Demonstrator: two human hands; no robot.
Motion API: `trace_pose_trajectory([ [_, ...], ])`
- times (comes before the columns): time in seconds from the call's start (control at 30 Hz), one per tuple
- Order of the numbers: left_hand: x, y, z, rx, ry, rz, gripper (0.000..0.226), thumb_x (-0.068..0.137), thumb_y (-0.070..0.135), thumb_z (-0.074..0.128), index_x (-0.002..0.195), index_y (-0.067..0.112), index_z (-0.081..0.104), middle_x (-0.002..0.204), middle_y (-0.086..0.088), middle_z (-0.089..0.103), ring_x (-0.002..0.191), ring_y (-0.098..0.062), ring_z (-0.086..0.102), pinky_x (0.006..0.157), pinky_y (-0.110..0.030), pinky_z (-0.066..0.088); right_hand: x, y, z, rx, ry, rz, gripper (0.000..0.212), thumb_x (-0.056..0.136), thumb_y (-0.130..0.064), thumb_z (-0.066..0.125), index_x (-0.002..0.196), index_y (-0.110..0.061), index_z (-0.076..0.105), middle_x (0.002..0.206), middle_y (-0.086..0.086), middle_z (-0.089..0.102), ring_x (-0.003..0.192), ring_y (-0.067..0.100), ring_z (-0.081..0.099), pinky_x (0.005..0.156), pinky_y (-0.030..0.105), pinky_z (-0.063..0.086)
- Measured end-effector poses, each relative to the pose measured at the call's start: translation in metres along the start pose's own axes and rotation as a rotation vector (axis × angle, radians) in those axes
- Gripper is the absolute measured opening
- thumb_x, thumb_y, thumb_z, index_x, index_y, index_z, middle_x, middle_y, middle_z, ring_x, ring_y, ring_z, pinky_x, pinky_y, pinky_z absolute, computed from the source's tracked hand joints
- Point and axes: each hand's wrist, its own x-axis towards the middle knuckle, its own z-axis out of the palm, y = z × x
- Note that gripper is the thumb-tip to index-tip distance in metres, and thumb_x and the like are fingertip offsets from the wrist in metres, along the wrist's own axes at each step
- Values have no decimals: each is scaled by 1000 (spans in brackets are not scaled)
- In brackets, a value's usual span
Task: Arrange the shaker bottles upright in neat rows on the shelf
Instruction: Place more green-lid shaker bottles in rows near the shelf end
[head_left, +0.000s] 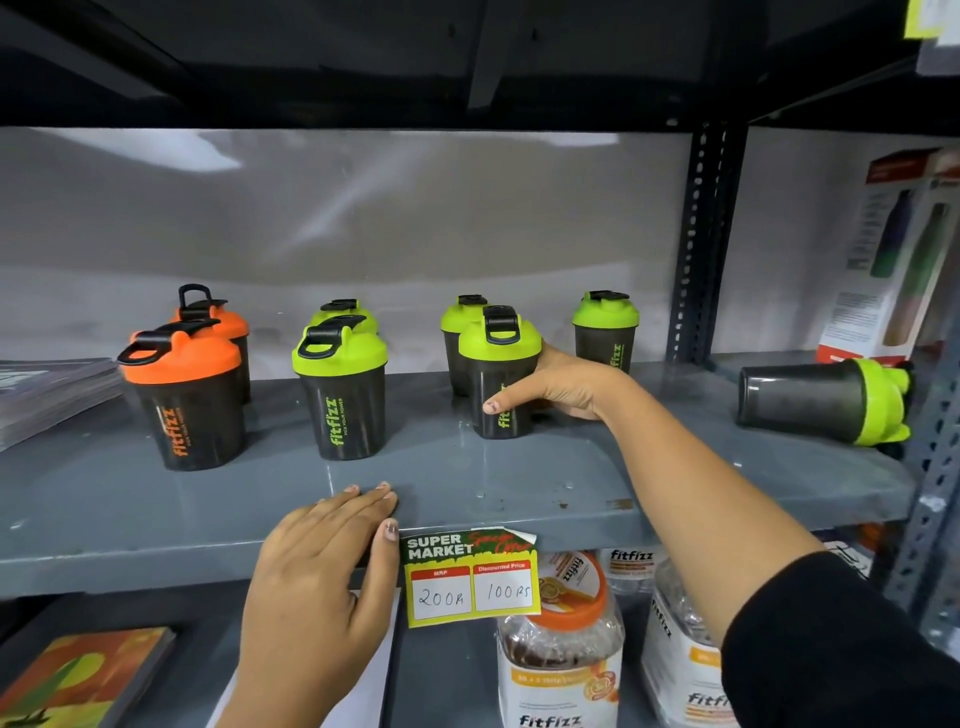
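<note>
Black shaker bottles stand upright on the grey shelf (519, 483). Two with orange lids are at the left, one in front (187, 395) and one behind (218, 322). Two green-lidded bottles are in the middle, front (343, 389) and back (345, 309). My right hand (561, 387) is wrapped around a green-lidded bottle (498, 374), with another (462, 317) standing close behind it. A further upright green-lidded bottle (605, 332) is at the back right. One green-lidded bottle (826, 400) lies on its side at the far right. My left hand (327, 561) rests flat on the shelf's front edge, holding nothing.
A stack of flat packets (47, 395) lies at the shelf's left end. A perforated metal upright (701, 244) and boxed bottles (893, 249) are at the right. A price tag (470, 579) hangs from the shelf edge. Jars (561, 660) and a booklet (88, 675) sit on the shelf below.
</note>
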Motion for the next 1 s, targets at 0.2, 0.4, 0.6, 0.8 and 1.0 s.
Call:
trace_pose_trajectory([
  [0.2,-1,-2,1,-11,16,5,42,96,35,39,109,15,73,116,7,70,111,-12,62,100,-30,40,-3,0,-6,-64,-36,31,65,68,9,82,127,-8,61,105,6,73,96,19,68,89,36,56],
  [0.4,-1,-2,2,-2,26,6,42,96,36,38,109,17,73,115,8,70,112,-12,62,100,-30,40,-8,1,-10,-19,-101,49,54,69,14,78,114,-14,67,105,8,74,100,23,68,87,37,56],
  [0.6,-1,-2,0,8,8,3,42,96,36,39,109,17,73,115,7,70,111,-12,63,100,-32,41,-11,-1,-10,-36,-70,91,78,60,5,86,131,-10,56,115,10,73,112,28,66,100,44,52],
  [0.8,0,-1,-4,8,-27,4,41,95,36,40,109,17,73,115,7,70,111,-13,63,101,-30,39,-23,-3,-2,-38,40,100,114,52,6,90,147,-22,33,122,11,70,113,26,68,90,45,57],
  [1.0,1,-6,-2,-22,9,58,43,94,35,40,105,12,75,111,2,72,106,-19,67,94,-32,44,-85,-26,-32,-140,318,228,122,57,-33,94,155,-37,22,144,6,49,128,15,49,101,41,42],
])
